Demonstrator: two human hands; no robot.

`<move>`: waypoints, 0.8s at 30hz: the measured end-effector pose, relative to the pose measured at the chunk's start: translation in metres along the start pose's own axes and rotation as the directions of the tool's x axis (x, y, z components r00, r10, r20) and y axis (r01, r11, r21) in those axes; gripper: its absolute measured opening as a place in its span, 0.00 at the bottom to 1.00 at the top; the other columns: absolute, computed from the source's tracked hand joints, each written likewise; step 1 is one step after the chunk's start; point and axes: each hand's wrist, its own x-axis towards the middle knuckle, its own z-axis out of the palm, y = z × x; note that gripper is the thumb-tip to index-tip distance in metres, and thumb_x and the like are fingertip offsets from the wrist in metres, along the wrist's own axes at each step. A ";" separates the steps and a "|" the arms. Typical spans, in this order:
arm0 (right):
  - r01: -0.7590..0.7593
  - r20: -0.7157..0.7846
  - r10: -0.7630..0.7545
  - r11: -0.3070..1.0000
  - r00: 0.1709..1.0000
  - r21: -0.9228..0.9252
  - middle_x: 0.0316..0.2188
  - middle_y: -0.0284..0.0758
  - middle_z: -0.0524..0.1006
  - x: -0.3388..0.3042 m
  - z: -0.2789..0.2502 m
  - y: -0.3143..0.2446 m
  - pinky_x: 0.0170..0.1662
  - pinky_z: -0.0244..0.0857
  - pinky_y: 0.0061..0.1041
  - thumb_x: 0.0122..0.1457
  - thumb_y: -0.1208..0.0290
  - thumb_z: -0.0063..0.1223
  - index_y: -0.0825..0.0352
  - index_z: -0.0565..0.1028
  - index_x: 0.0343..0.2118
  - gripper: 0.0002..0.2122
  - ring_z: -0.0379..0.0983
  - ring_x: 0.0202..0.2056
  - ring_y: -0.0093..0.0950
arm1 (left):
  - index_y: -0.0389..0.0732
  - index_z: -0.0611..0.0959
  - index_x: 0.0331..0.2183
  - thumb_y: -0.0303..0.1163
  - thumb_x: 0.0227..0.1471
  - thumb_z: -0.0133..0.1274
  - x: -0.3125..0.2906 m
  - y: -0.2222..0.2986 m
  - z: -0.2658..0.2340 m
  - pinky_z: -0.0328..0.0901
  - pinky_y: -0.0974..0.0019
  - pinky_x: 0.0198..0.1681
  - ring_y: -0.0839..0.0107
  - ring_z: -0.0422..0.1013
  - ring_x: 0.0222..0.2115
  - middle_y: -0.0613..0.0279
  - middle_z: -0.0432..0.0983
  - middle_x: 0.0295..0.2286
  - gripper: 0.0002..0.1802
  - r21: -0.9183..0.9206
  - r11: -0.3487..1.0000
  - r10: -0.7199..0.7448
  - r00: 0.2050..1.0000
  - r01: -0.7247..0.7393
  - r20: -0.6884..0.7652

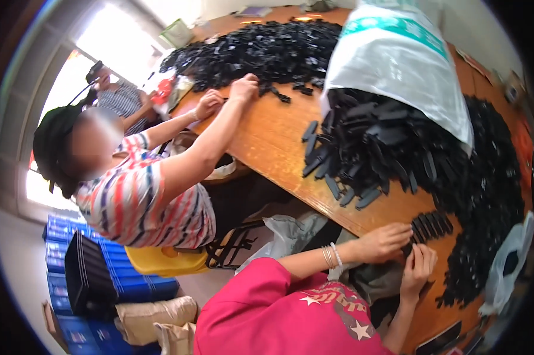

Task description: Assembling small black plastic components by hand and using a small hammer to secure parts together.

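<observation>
My left hand [388, 241], with bracelets at its wrist, is closed with its fingertips against a short row of black plastic pieces [433, 226] lined up side by side on the wooden table [279, 151]. Just below it, my right hand [420, 267] is pinched, its fingertips close to the left ones. A small black piece shows between the two hands, mostly covered by the fingers. Beyond the row, a big heap of loose, elongated black plastic pieces [376, 139] spills from a white plastic sack [391, 65] with a green band.
Smaller black parts form heaps at the far side [255, 53] and along the right [492, 165]. A co-worker in a striped shirt [154, 198] handles parts at left; another person [122, 97] sits behind. A clear plastic bag [510, 263] and dark phone-like slab [438, 340] lie right. Blue boxes [137, 278] stand lower left.
</observation>
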 end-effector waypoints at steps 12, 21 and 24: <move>-0.147 0.095 0.151 0.988 0.984 -0.047 0.36 0.43 0.70 -0.016 0.003 0.004 0.44 0.61 0.39 0.56 0.80 0.52 0.75 0.75 0.36 0.06 0.68 0.39 0.41 | 0.22 0.76 0.42 0.30 0.45 0.57 -0.003 0.003 0.008 0.60 0.49 0.56 0.46 0.65 0.52 0.38 0.70 0.47 0.24 -0.006 1.000 -0.009 1.000 0.009 0.009; -0.172 0.072 0.177 0.982 0.982 -0.077 0.39 0.44 0.70 -0.022 0.005 0.001 0.45 0.62 0.40 0.59 0.72 0.55 0.76 0.75 0.39 0.11 0.67 0.42 0.42 | 0.21 0.75 0.42 0.32 0.44 0.57 -0.003 0.000 0.011 0.60 0.48 0.57 0.46 0.63 0.54 0.38 0.69 0.48 0.26 -0.008 1.000 -0.016 0.999 0.016 0.047; -0.179 0.060 0.184 0.981 0.981 -0.079 0.39 0.44 0.70 -0.028 0.009 0.005 0.45 0.63 0.41 0.59 0.71 0.55 0.75 0.74 0.40 0.12 0.67 0.43 0.43 | 0.21 0.75 0.42 0.32 0.43 0.57 -0.004 -0.001 0.012 0.60 0.48 0.57 0.46 0.63 0.54 0.37 0.69 0.48 0.26 0.002 1.000 -0.013 0.999 0.013 0.047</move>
